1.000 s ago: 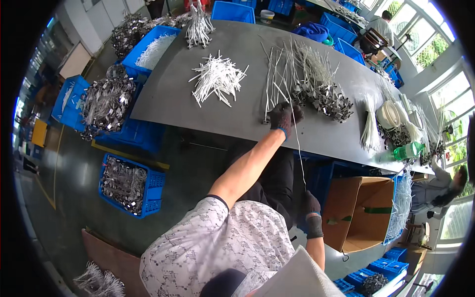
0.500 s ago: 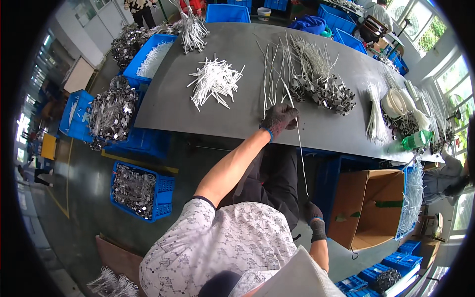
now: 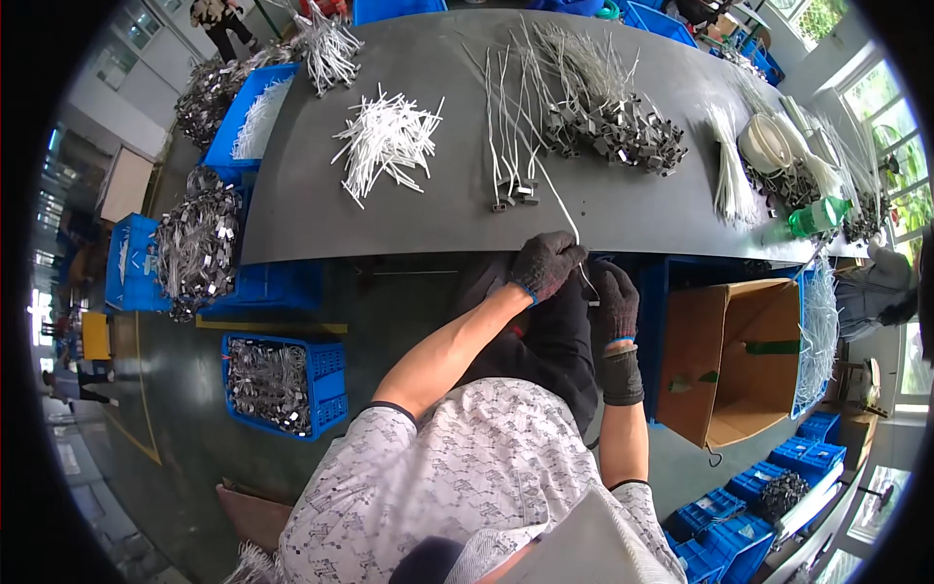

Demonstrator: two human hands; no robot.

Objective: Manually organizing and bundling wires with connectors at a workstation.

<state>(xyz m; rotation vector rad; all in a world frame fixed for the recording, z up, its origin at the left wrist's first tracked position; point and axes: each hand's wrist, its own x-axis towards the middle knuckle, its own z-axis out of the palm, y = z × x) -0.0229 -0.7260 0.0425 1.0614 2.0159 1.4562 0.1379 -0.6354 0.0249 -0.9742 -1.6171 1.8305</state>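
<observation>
Both my hands wear dark knit gloves and are close together at the table's near edge. My left hand [image 3: 547, 265] is closed around a thin wire with a white sleeve [image 3: 561, 206]. The sleeved part runs up over the table from my fingers. Just to the right, my right hand [image 3: 615, 300] has its fingers curled at the wire's lower end, where a small pale piece shows. Ahead on the table lie a few wires with dark clips [image 3: 516, 191], a heap of clipped wires [image 3: 618, 131] and a pile of short white tubes [image 3: 389, 144].
The grey table [image 3: 321, 219] curves in front of me. An open cardboard box [image 3: 691, 365] stands at right below it. A blue crate of clipped parts [image 3: 282, 386] is on the floor at left. A white tub [image 3: 766, 143] and a green bottle [image 3: 819, 216] are at the table's right.
My right hand has come up from low at the right to beside my left hand. My left hand has moved down off the table to its edge, drawing the wire nearer. The view has shifted.
</observation>
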